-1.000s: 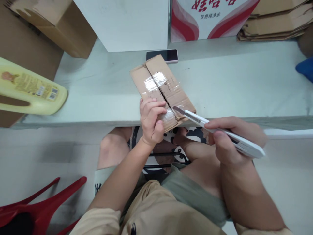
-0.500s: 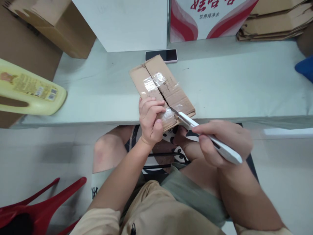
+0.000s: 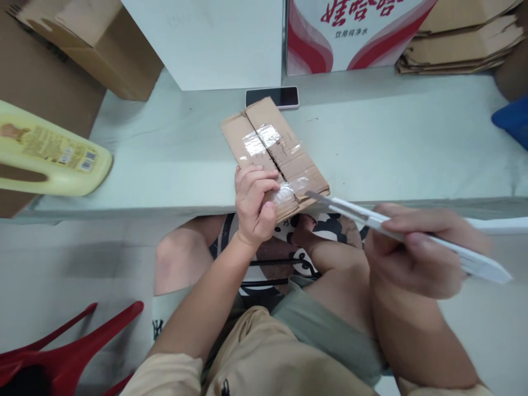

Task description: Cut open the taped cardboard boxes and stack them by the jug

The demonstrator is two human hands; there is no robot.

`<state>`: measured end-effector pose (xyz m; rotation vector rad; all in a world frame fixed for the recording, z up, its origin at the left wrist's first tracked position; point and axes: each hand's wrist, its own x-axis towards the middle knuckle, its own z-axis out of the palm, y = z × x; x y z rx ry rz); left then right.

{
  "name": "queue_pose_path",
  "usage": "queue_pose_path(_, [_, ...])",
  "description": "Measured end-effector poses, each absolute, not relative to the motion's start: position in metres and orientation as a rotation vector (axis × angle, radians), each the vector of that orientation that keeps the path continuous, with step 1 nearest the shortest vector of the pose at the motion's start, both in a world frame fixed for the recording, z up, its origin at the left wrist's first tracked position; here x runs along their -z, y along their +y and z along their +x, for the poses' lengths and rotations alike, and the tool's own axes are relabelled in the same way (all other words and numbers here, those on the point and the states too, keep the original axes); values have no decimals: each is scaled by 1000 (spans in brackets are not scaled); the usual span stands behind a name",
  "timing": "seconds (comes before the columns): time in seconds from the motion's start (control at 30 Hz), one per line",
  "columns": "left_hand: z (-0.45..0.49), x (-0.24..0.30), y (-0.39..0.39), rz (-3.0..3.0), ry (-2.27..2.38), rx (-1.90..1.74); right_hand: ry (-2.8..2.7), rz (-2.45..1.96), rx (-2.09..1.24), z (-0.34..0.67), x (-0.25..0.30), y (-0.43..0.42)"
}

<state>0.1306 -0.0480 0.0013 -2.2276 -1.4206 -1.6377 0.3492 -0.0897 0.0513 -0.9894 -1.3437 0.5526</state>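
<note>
A small taped cardboard box (image 3: pixel 270 148) lies at the near edge of the pale table (image 3: pixel 391 143), its top flaps split along the middle seam. My left hand (image 3: pixel 253 203) is curled over the box's near left corner and holds it down. My right hand (image 3: pixel 416 256) is closed round a white utility knife (image 3: pixel 412 234). The knife's blade tip sits just off the box's near right corner, and hand and knife are a little smeared by motion.
A black phone (image 3: pixel 272 97) lies just behind the box. A yellow bottle (image 3: pixel 49 157) rests on its side at the left. Cardboard boxes (image 3: pixel 94 38), a white box (image 3: pixel 206 38), a red-and-white carton (image 3: pixel 350 30) and flattened cardboard (image 3: pixel 462 47) line the back. Red chair (image 3: pixel 66 352) at lower left.
My right hand has pulled the knife back to the right, so the blade has left the box's seam and now points at the near right corner. The left hand has stayed put.
</note>
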Motion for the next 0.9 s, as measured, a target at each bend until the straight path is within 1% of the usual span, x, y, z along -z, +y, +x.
queue_pose_path(0.1, [128,-9,-50,-2310,-1429,1604,-1105,-935,-292,342,-48,-77])
queue_pose_path(0.17, [127,-13,-53,-2357,-1461,1558,-1246,-1005,-231,338,-44,-68])
queue_pose_path(0.27, [126,-17,-62,-2372,-1564,1457,-1546,-1159,-356,337,-36,-59])
queue_pose_path(0.37, [125,-17,-68,-2393,-1685,1410,-1670,-1221,-461,337,-32,-57])
queue_pose_path(0.53, [116,-20,-73,-2455,-1802,1523,-1760,-1184,-535,333,-34,-58])
queue_pose_path(0.63, [107,-21,-75,-2380,-1789,1580,-1759,-1186,-602,333,-33,-57])
queue_pose_path(0.73, [95,-17,-73,-2165,-1741,1621,-1740,-1292,-570,336,-27,-52])
queue_pose_path(0.9, [73,-6,-62,-1908,-1587,1678,-1790,-1666,-434,341,-10,-38])
